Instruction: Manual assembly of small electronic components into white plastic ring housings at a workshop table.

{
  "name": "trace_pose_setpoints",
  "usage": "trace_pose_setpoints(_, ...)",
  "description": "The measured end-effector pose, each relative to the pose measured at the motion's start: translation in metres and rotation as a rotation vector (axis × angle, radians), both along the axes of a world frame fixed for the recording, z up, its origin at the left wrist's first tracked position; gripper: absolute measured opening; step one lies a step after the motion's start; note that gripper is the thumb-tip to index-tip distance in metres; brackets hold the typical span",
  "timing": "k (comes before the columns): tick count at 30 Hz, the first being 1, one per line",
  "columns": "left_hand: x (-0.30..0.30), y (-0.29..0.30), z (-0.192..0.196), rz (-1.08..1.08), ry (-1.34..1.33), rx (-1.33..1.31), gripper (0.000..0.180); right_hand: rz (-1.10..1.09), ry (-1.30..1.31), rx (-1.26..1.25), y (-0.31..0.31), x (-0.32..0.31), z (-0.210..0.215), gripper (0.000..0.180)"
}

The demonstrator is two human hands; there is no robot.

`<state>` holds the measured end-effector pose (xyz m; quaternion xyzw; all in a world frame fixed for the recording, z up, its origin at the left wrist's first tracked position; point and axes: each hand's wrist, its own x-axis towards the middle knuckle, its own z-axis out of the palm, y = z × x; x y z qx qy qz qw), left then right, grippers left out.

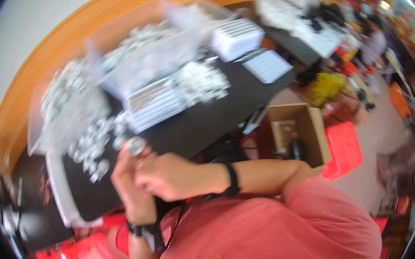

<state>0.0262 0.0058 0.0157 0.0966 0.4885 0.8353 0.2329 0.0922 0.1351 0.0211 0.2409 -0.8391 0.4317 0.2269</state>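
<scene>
My left hand (131,182) pinches a glossy, round piece (137,145). My right hand (172,177) curls close, its grip too blurred to tell.

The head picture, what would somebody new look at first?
Probably the big clear tubs at the upper left, heaped with small whitish pieces on the dark table. Next, perhaps, the left hand and right hand close together left of centre, with a small round piece by their fingers. The bright red shirt fills much of the bottom.
</scene>
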Motion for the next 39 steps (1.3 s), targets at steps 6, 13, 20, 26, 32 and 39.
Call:
trace_pose_setpoints(6,0.002,0.000,-0.001,-0.017,-0.251,0.345,0.029,0.064,-0.067,-0.104,0.000,0.006,0.005,0.015)
trace_pose_setpoints(13,0.002,-0.004,-0.003,-0.004,-0.275,0.384,0.029,-0.005,0.183,-0.075,-0.003,0.002,0.008,0.017)
trace_pose_setpoints(20,0.008,-0.005,-0.002,-0.008,-0.167,0.355,0.022,-0.089,0.151,-0.147,0.028,-0.024,0.024,0.019)
trace_pose_setpoints(26,0.010,-0.006,0.000,0.016,-0.142,0.305,0.022,-0.088,0.157,-0.060,0.031,-0.026,0.020,0.020)
trace_pose_setpoints(32,0.009,-0.006,-0.005,0.005,-0.089,0.298,0.022,-0.043,-0.004,-0.171,0.037,-0.030,0.014,0.018)
trace_pose_setpoints(39,0.009,-0.007,-0.003,0.015,-0.125,0.314,0.022,0.000,-0.125,-0.331,0.035,-0.034,0.005,0.011)
